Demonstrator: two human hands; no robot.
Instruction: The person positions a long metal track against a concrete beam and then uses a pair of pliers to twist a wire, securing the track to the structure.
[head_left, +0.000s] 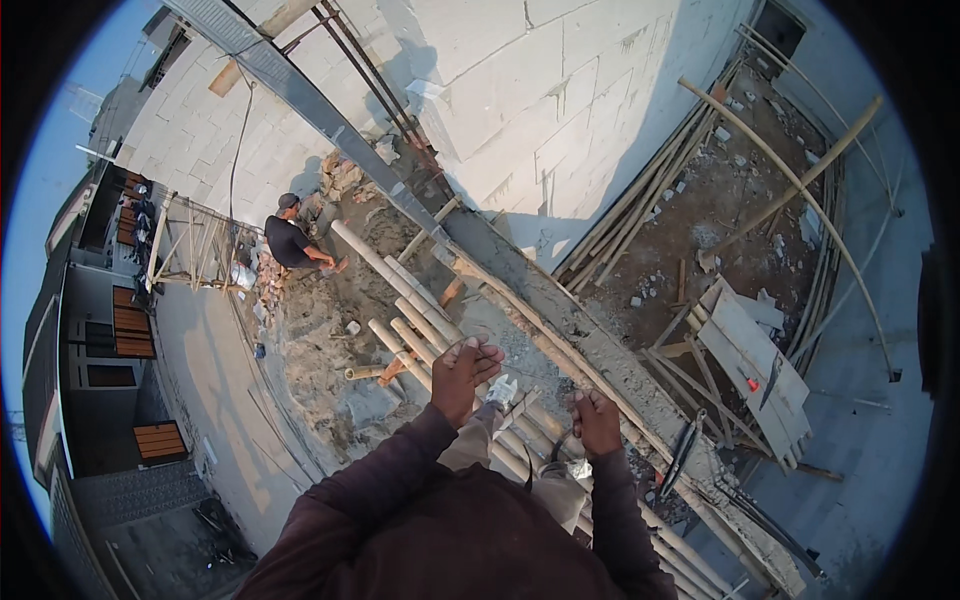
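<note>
My left hand [467, 378] is closed, fingers curled and thumb pressed to them, above a row of bamboo poles [402, 290]. My right hand [596, 421] is also closed, fingertips pinched together, near the long concrete beam [590, 345]. Whatever either hand holds, if anything, is too small or hidden to make out. A thin dark strand [528, 470] hangs between my arms; I cannot tell whether it reaches a hand. My feet rest on the bamboo poles, high over the ground. Right of my right hand, a dark, slender object [682, 452] lies on the beam.
Far below at left, a person [289, 238] in dark clothes crouches by rubble. Pale block walls [560, 100] rise ahead. A steel-coloured beam [300, 95] slants across the upper left. At right stand a board [750, 350] with a red-handled tool [752, 384] and crossed bamboo poles [800, 185].
</note>
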